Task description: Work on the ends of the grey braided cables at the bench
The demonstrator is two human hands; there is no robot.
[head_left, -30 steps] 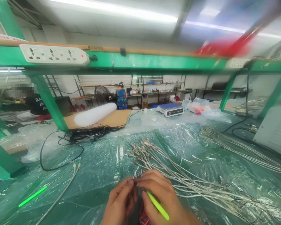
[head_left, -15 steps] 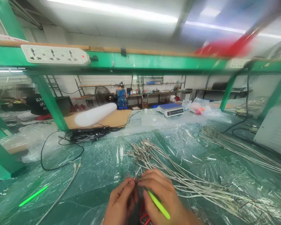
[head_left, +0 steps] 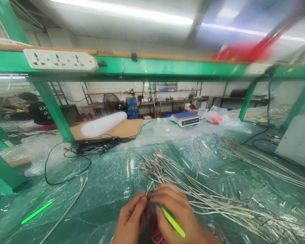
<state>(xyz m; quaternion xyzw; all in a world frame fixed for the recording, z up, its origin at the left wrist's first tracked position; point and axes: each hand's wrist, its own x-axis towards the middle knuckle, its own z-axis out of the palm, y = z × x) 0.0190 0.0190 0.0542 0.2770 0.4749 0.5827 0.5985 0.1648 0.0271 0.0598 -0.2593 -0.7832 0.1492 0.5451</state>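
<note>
My left hand (head_left: 132, 217) is closed in a pinch on a frayed silvery wire end (head_left: 149, 187), whose thin strands stick up past the fingertips. Close beside it, my right hand (head_left: 174, 211) is closed around a slim tool with a yellow-green handle (head_left: 173, 222). Fingers hide that tool's tip. The fingertips of both hands nearly meet. Red-coated strands (head_left: 156, 234) show below, between the palms; where they lead is hidden. Just beyond my right hand lies a bundle of silvery braided cables (head_left: 193, 186) with connector ends.
On the left lie a green-handled pick (head_left: 37, 212) and a separate pale cable (head_left: 66, 210). Black cords (head_left: 96, 145) are heaped behind them. A scale (head_left: 185, 119) and plastic bags (head_left: 215, 116) stand farther back. More cables (head_left: 266, 162) lie right. A green shelf beam (head_left: 167, 69) crosses overhead.
Almost nothing differs. Both hands hold the same pinch, with only a slight shift of the fingers and wire strands.
</note>
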